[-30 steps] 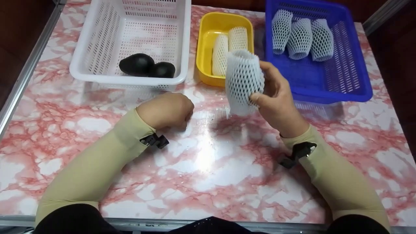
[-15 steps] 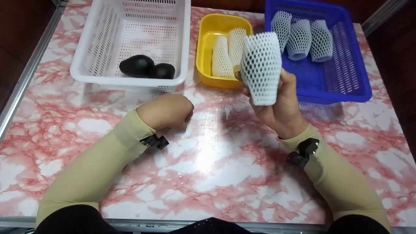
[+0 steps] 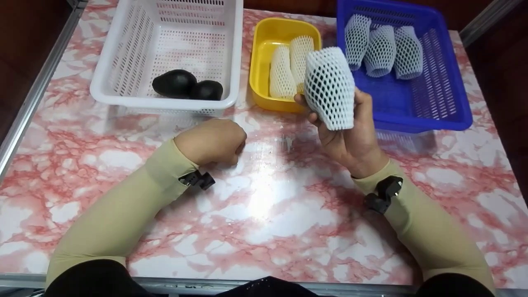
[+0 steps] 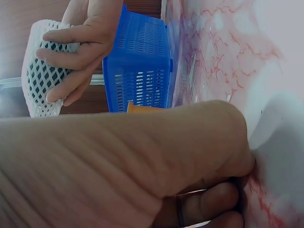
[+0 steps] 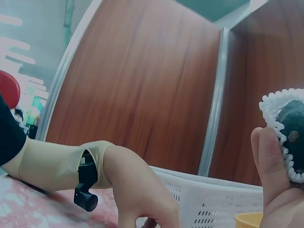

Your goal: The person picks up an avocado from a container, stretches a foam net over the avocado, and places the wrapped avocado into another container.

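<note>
My right hand (image 3: 350, 136) grips an avocado in a white foam net sleeve (image 3: 330, 88), raised above the table near the yellow tub. Dark skin shows through the mesh. In the right wrist view the avocado's dark green end (image 5: 295, 135), with a brown stem scar, fills the sleeve's opening. My left hand (image 3: 212, 142) rests on the table in front of the white basket, its fingers curled under and holding nothing. Two bare avocados (image 3: 175, 83) lie in the white basket (image 3: 165, 103). Two foam net sleeves (image 3: 282, 74) lie inside the yellow tub (image 3: 260, 88).
At the back right stands a blue basket (image 3: 412, 121). Along its far left side, three sleeved avocados (image 3: 380, 49) lie in a row. The marbled table (image 3: 268, 231) has a metal edge at the front, and dark wooden panels rise behind it.
My right hand has turned over and shifted slightly right, so its palm now supports the sleeved avocado from beneath. The left hand has stayed in place.
</note>
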Available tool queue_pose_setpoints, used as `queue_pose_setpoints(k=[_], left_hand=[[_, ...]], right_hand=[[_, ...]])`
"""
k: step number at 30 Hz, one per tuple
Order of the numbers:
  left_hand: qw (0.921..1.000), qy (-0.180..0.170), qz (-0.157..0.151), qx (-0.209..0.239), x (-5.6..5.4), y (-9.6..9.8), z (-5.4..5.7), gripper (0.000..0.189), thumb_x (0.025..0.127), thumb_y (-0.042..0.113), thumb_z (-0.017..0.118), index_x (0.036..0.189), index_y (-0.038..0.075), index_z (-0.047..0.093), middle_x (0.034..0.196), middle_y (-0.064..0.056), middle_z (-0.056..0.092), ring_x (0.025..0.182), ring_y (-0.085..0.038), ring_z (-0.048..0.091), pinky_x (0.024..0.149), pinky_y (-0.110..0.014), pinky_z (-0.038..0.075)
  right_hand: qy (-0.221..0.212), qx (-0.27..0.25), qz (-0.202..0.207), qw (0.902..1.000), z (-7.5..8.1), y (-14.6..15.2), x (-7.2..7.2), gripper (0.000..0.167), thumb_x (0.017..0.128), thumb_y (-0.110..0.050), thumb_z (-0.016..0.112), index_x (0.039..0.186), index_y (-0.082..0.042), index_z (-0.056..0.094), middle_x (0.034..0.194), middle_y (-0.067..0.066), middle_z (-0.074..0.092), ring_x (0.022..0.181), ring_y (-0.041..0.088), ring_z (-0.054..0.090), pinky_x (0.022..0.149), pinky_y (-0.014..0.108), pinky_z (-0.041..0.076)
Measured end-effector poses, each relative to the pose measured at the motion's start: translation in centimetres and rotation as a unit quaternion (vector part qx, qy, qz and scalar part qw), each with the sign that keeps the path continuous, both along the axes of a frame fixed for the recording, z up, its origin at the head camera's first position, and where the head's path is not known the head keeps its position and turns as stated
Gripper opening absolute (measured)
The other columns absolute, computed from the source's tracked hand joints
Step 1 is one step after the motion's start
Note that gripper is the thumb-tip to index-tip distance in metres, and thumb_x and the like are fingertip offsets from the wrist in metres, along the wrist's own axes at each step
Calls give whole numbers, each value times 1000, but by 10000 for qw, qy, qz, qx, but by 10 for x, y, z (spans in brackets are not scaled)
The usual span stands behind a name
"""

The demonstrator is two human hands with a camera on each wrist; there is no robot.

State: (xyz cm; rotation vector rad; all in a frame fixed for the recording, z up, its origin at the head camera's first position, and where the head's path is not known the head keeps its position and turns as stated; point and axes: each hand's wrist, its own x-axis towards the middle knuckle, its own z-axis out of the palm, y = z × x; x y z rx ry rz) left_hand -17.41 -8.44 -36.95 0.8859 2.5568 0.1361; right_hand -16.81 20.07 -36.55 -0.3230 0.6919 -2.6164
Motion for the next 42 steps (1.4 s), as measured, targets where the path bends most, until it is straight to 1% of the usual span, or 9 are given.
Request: queue_pose_setpoints(k=[10, 15, 23, 27, 33, 36, 38, 40, 42], left_hand=[[9999, -62, 73, -46, 1, 0, 1, 17, 79, 2, 66, 70, 17, 67, 76, -4, 66, 70, -24, 56, 69, -39, 50], [9998, -99, 131, -67, 1, 1, 1, 17, 79, 2, 66, 71, 16, 69, 78, -4, 69, 72, -25, 59, 70, -40, 52], [9998, -101, 139, -74, 1, 1, 1, 15, 81, 4, 67, 75, 16, 72, 82, -5, 71, 73, -25, 60, 71, -41, 54], [9999, -42, 93, 8, 0, 1, 0, 13, 80, 4, 67, 76, 15, 73, 83, -6, 73, 73, -26, 60, 71, -43, 55], [9998, 59, 3, 173, 0, -1, -2, 11, 78, 3, 69, 79, 13, 74, 85, -8, 75, 75, -26, 63, 72, -46, 58], [9999, -21, 91, 143, 1, -1, -1, 11, 78, 3, 70, 80, 13, 73, 86, -7, 75, 76, -26, 65, 72, -45, 58], [9998, -72, 155, 89, 1, 0, -1, 11, 79, 4, 71, 81, 14, 74, 87, -6, 75, 76, -26, 66, 72, -44, 58], [9998, -77, 176, 55, 2, 0, -1, 12, 79, 4, 72, 81, 15, 74, 86, -4, 75, 76, -26, 66, 71, -43, 57], [9998, -54, 181, 64, 2, 0, 0, 13, 79, 3, 71, 78, 16, 73, 83, -3, 72, 73, -25, 63, 68, -41, 55]], right_hand=[[142, -157, 82, 9997, -1, -1, -3, 63, 105, -31, 62, 157, -2, 42, 132, 33, 66, 98, 36, 80, 72, 33, 68], [733, 315, -215, 9966, -4, -1, -4, 72, 99, -32, 71, 157, -1, 42, 134, 28, 67, 100, 30, 77, 73, 31, 67], [1465, 1408, -997, 9741, -7, -1, -4, 70, 93, -30, 79, 151, -11, 45, 135, 20, 62, 108, 28, 70, 88, 38, 65], [1630, 2332, -1589, 9454, -5, 2, -1, 65, 89, -19, 82, 147, -16, 53, 141, 18, 59, 120, 31, 65, 97, 43, 64], [2459, 3566, -1938, 8802, -3, 2, 3, 70, 80, 5, 79, 144, -13, 58, 142, 20, 63, 127, 36, 63, 105, 44, 60], [3211, 4072, -1987, 8316, -4, 2, 6, 73, 77, 10, 81, 144, -5, 58, 142, 17, 63, 126, 34, 64, 104, 41, 61], [3937, 4487, -2147, 7730, -5, 1, 7, 73, 74, 10, 84, 141, -1, 59, 142, 17, 63, 127, 33, 64, 107, 40, 60], [4700, 4960, -2356, 6911, -5, 0, 7, 72, 72, 8, 87, 138, -2, 61, 143, 18, 62, 130, 32, 64, 110, 40, 59], [5407, 5360, -2588, 5944, -6, 0, 7, 71, 72, 4, 92, 135, -7, 64, 143, 19, 62, 132, 33, 62, 110, 43, 59]])
